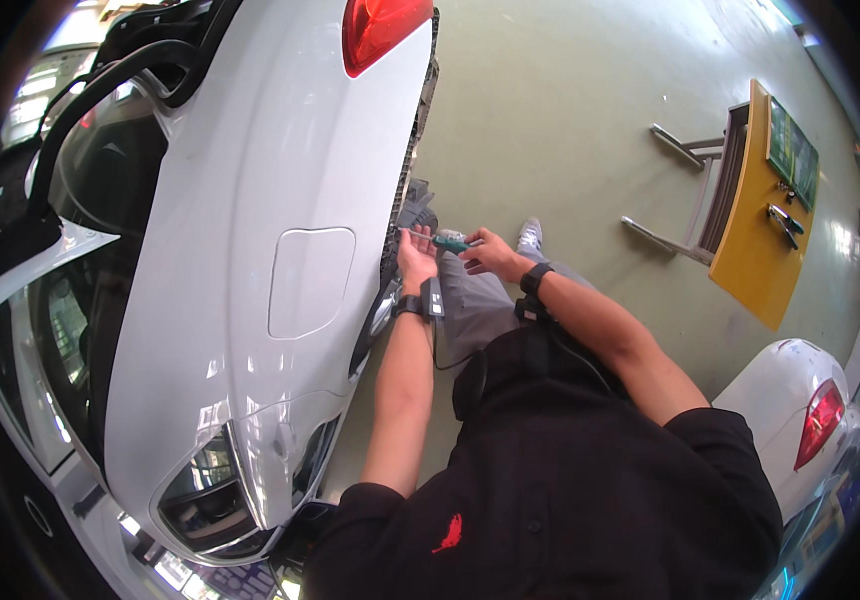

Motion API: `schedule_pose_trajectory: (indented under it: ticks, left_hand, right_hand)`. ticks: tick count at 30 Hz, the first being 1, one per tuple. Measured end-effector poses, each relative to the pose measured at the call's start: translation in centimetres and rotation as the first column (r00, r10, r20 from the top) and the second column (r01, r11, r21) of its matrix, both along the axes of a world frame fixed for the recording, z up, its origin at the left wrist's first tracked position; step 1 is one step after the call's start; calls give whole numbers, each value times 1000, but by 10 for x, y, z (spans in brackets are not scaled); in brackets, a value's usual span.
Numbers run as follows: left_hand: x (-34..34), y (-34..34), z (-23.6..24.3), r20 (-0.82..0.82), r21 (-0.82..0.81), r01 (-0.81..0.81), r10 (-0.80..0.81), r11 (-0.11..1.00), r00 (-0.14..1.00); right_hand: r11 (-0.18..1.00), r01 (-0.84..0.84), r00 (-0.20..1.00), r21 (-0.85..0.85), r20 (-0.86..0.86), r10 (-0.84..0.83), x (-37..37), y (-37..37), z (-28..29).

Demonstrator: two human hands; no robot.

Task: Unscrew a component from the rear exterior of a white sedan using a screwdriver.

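My right hand is closed on the handle of a screwdriver with a green grip. Its thin shaft points left, toward the lower edge of a white car. At the shaft's front end, my left hand is turned palm up, its fingers bent around the metal. The exact spot where the tip ends is too small to make out. Both hands are close beside the dark wheel-arch area, just past the fuel flap. Dark bands with small devices sit on both wrists.
The white car fills the left side, with a red tail light at the top. To the right stands a yellow-topped table bearing a green mat and small tools. Another white car is at the lower right. My legs are bent beneath me.
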State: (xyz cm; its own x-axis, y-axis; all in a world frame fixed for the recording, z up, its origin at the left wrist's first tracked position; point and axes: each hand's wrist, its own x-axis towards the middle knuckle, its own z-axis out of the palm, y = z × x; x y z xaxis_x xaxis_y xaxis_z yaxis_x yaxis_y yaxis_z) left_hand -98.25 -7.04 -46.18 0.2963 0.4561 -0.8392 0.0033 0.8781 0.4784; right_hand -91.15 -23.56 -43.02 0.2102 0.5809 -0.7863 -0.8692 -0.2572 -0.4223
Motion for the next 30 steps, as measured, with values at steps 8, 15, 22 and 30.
schedule_pose_trajectory:
  ticks: [8, 15, 22, 30]
  left_hand:
    - [5, 12, -9, 192, -133, -246, 268, 960, 944]
    - [-4, 18, -12, 339, -228, -238, 306, 944, 890]
    - [-2, -4, 12, 305, -133, -131, 166, 982, 938]
    - [-11, -5, 42, 227, 109, 330, -347, 938, 910]
  right_hand:
    - [976, 207, 968, 65, 130, -214, -5, -10, -8]
    - [994, 91, 982, 63, 159, -100, -5, -8, -1]
    - [994, 81, 985, -75, 158, -68, 15, -30, 11]
    - [981, 193, 943, 5, 276, -187, 47, -51, 19]
